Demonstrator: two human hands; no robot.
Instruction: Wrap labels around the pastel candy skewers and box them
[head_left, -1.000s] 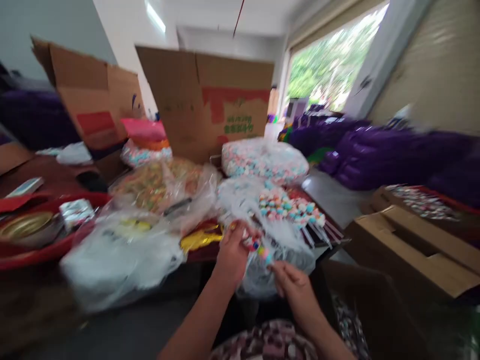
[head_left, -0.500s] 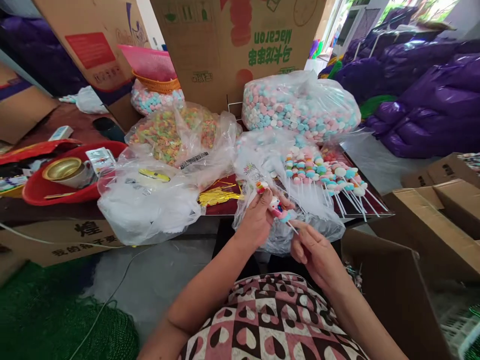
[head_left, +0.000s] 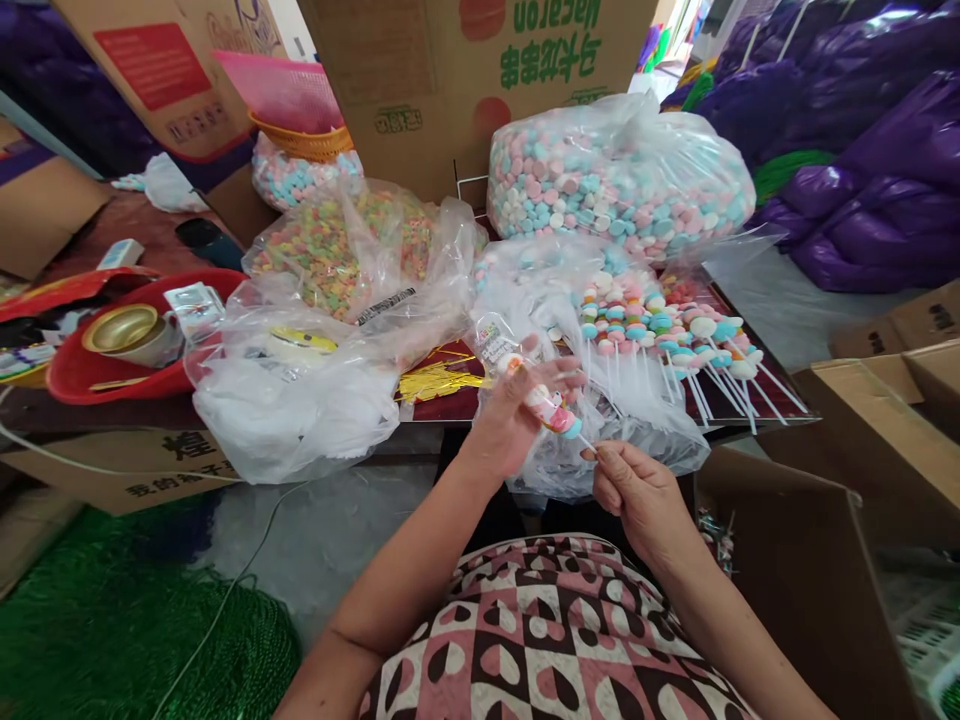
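Observation:
A marshmallow skewer (head_left: 553, 410) in a clear printed wrapper slants across my left hand (head_left: 504, 425), whose thumb and fingers are around it. My right hand (head_left: 636, 485) pinches the white stick at the skewer's lower end. Beyond the hands lies a pile of finished-looking skewers (head_left: 701, 345), pink, blue and white, with sticks toward me. Clear plastic wrappers (head_left: 645, 440) hang over the table's front edge beneath them. Yellow twist ties (head_left: 439, 380) lie left of my left hand.
A large bag of marshmallows (head_left: 607, 180) and a bag of small colored candies (head_left: 360, 245) stand behind. At left are a bag of white wrappers (head_left: 292, 410) and a red basin (head_left: 64, 370). An open carton (head_left: 787, 560) sits at lower right.
The wrapper's printed top now stands above my left hand, whose fingers have opened somewhat around the skewer. My right hand has moved slightly right along the stick. The view has shifted a little.

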